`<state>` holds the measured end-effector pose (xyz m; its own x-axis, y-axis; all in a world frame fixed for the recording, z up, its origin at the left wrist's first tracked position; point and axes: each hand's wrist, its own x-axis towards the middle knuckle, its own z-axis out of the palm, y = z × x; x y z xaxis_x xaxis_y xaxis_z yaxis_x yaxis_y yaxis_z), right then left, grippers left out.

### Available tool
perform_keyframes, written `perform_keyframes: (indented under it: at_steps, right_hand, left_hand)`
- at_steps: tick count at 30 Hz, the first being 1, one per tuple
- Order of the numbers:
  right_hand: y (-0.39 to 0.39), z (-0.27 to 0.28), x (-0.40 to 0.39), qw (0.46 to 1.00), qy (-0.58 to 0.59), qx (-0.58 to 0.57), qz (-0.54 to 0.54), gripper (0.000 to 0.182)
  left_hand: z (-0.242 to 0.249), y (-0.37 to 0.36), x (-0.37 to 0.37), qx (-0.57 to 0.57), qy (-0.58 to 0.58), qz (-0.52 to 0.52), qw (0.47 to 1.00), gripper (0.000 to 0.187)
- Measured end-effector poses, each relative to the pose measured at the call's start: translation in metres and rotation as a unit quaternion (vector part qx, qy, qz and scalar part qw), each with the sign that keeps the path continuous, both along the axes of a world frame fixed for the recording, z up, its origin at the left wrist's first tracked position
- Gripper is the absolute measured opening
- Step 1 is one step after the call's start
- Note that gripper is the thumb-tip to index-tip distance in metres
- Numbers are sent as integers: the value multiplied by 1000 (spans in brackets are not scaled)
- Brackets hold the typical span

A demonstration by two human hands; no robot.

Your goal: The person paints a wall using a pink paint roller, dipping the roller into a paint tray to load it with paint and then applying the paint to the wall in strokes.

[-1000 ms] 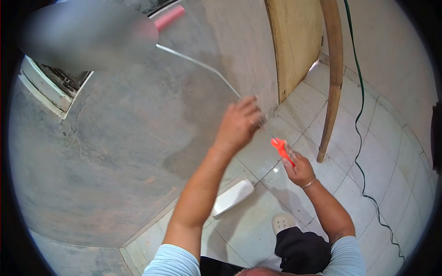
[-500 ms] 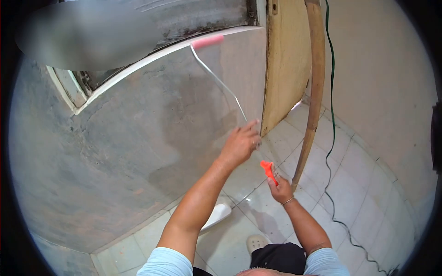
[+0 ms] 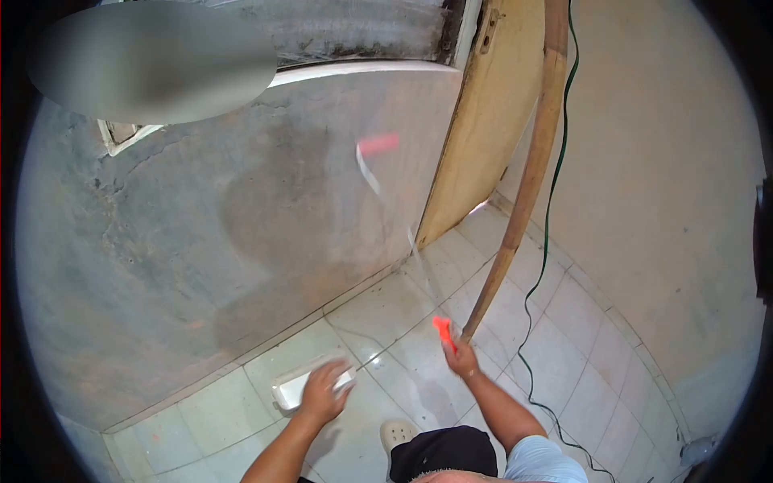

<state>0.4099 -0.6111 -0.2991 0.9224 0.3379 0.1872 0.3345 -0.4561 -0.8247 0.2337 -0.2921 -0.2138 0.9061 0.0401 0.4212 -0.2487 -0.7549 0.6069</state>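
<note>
My right hand (image 3: 461,358) is closed around the orange handle of a paint roller (image 3: 378,145). The roller's long thin rod slants up and away to its pink sleeve, which is blurred in front of the grey wall (image 3: 185,209). Low on the left, my left hand (image 3: 324,392) has its fingers apart and slightly smeared by motion. It overlaps a white, long, narrow tray (image 3: 288,394) near the foot of the wall.
A bamboo pole (image 3: 515,225) leans in front of a yellowish door (image 3: 483,129). The green cable (image 3: 527,314) hangs down and runs across the tiled floor (image 3: 564,354). A window with a white sill (image 3: 362,71) is above the grey wall. My shoe (image 3: 396,433) is below.
My left hand has left the roller's rod and dropped to the white tray. The roller's pink sleeve has come down from the white sill, with my right hand still on the handle.
</note>
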Motion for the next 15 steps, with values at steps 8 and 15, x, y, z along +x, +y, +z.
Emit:
perform_keyframes:
  at_steps: [8,15]
  right_hand:
    - [29,27,50,992,-117,-7,-38,58]
    - [-25,-39,7,999,-18,-49,-1,55]
  left_hand:
    - [-96,21,-149,-133,241,188,943,45]
    - [-94,12,-159,-209,294,168,917,42]
